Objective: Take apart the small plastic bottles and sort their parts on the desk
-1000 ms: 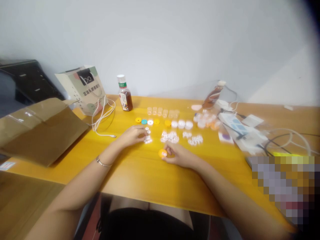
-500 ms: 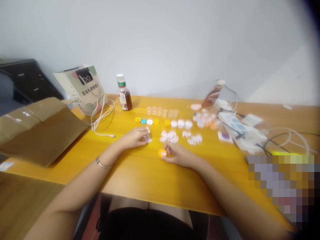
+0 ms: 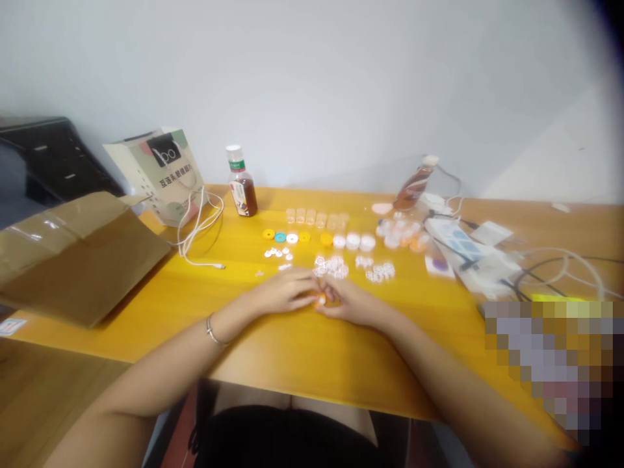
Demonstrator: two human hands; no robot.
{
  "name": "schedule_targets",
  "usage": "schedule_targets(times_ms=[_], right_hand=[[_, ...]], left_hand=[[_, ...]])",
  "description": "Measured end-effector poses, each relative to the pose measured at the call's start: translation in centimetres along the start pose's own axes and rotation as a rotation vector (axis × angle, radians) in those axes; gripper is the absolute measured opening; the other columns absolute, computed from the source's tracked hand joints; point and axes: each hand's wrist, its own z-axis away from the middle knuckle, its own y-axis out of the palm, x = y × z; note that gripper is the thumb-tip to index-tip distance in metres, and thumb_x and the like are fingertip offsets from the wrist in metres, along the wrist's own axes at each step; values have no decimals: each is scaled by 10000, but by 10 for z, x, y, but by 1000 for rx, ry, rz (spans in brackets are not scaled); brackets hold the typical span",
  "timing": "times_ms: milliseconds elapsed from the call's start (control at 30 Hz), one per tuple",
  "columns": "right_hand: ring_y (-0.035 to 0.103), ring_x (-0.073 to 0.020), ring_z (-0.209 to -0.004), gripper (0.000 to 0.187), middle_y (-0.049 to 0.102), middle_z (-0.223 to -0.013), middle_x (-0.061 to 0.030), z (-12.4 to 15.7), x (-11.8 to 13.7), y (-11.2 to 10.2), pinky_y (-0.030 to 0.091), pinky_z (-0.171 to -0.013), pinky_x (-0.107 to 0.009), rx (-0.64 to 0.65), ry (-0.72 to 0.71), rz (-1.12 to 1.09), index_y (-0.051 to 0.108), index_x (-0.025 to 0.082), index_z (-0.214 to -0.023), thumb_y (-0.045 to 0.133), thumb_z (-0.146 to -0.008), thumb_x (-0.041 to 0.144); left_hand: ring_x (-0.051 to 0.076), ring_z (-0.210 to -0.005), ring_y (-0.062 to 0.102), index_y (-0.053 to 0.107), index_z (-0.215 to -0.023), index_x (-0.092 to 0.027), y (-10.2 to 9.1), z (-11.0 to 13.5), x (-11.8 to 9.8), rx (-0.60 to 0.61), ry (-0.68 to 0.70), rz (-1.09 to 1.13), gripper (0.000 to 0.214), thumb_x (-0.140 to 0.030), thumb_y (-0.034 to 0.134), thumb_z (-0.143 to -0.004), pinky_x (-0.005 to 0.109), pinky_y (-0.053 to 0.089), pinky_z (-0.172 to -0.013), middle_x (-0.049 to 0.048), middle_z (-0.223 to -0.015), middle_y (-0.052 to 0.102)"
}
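My right hand [image 3: 348, 301] is closed on an orange cap [image 3: 320, 299], pinched at its fingertips just above the table. From the left, my left hand [image 3: 287, 290] meets it, its curled fingers covering most of the cap. Whatever those fingers hold is hidden. Behind the left hand lie small white knobbed pieces [image 3: 277, 252], and tiny pale pieces [image 3: 285, 266] are closer to it. A pile of flat white discs with holes [image 3: 330, 265] sits beyond the fingertips, with more white discs [image 3: 380, 272] to the right.
A row of orange, teal, white and yellow caps [image 3: 279, 238] crosses the table, with clear little cups [image 3: 311, 217] behind. Two bottles [image 3: 244, 188] [image 3: 414, 185] stand at the back. Left are a paper bag [image 3: 175, 182] and brown carton [image 3: 82, 260]; right, a power strip [image 3: 461, 244] with cables.
My left hand has moved right from the small white pieces to the orange cap, uncovering them. The right hand has stayed nearly still with the cap.
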Motion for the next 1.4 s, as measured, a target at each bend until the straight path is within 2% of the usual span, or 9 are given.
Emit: schedule_targets(times_ms=[100,333,500,800,967,1100,1200,1400], right_hand=[[368,-91,-578,171,396,-662,48,-1,-2,0,299,-542,-219,-9,2,3,420,194,-776,570,-727,260],[356,-90,-562,170,384,-639,54,0,-3,0,272,-522,-217,8,11,5,452,194,-822,569,-747,292],[356,-89,-566,173,394,-648,50,-1,-4,1,278,-527,-217,0,0,2,458,194,-822,574,-747,299],[375,-96,-577,173,397,-641,50,-2,-4,1,314,-547,-222,-19,13,-13,430,197,-782,580,-725,263],[378,-98,-571,205,400,-635,49,-2,-3,2,324,-541,-230,-27,25,-29,380,201,-736,574,-717,264],[381,-98,-578,205,407,-644,45,-2,-6,3,328,-542,-229,-27,7,-27,373,200,-721,570,-716,259],[377,-98,-577,192,400,-645,46,-2,-7,3,324,-539,-227,-32,5,-17,377,198,-721,561,-717,252],[376,-99,-583,149,396,-651,47,-2,-6,3,325,-546,-226,-24,20,-28,405,196,-754,545,-720,234]], left_hand=[[157,-914,539,583,-962,-154,6,-3,-2,12,28,29,202,-262,430,-887,272,418,-804,88,-976,586],[146,-869,545,597,-933,-164,4,2,9,0,-18,17,205,-297,450,-882,262,412,-786,67,-920,595],[137,-873,546,600,-921,-161,7,-2,6,-17,33,18,211,-311,456,-882,242,398,-781,63,-930,603],[147,-859,525,595,-917,-185,17,-1,5,-14,22,-345,265,-337,377,-913,293,323,-762,42,-894,610],[139,-816,514,589,-851,-187,16,-4,-2,-7,96,-464,270,-243,336,-928,313,288,-748,31,-873,614],[140,-794,508,585,-834,-185,15,-6,-5,7,111,-497,277,-229,328,-927,323,273,-732,24,-870,616],[146,-808,514,592,-852,-184,18,-6,-4,-4,80,-470,275,-249,334,-923,324,272,-736,33,-881,621],[148,-838,539,601,-840,-190,23,-8,-7,-70,-75,-305,185,-256,432,-873,303,280,-721,13,-873,624]])
